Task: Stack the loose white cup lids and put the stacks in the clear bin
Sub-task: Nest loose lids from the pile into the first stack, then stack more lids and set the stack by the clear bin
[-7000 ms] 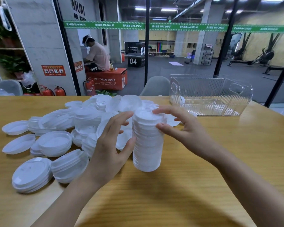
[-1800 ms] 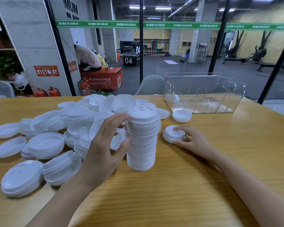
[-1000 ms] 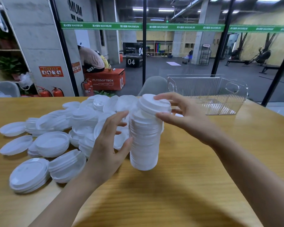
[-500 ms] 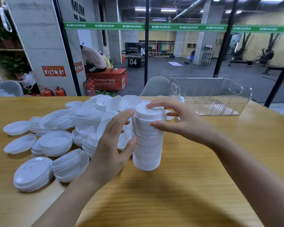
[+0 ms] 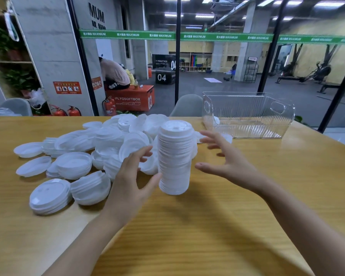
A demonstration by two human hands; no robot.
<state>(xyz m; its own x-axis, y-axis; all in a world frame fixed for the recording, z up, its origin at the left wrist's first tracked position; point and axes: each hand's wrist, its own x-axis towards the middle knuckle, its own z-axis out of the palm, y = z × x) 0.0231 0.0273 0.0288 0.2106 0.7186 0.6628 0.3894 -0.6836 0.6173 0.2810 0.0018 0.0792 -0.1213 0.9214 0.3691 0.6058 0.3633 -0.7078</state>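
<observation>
i see the stack [image 5: 175,156] upright on the table [image 5: 207,226], my left hand [image 5: 130,182] beside it, fingers loosely spread, thumb at its lower side. my right hand [image 5: 227,162] hovers just off it, fingers splayed. the bin [image 5: 247,108] sits behind right, the loose lids [image 5: 74,164] to the left.

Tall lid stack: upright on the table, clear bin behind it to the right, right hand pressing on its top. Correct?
No: in the head view the right hand is off the tall lid stack, open and apart to its right. The rest holds: stack upright on the table, clear bin behind it to the right.
</observation>
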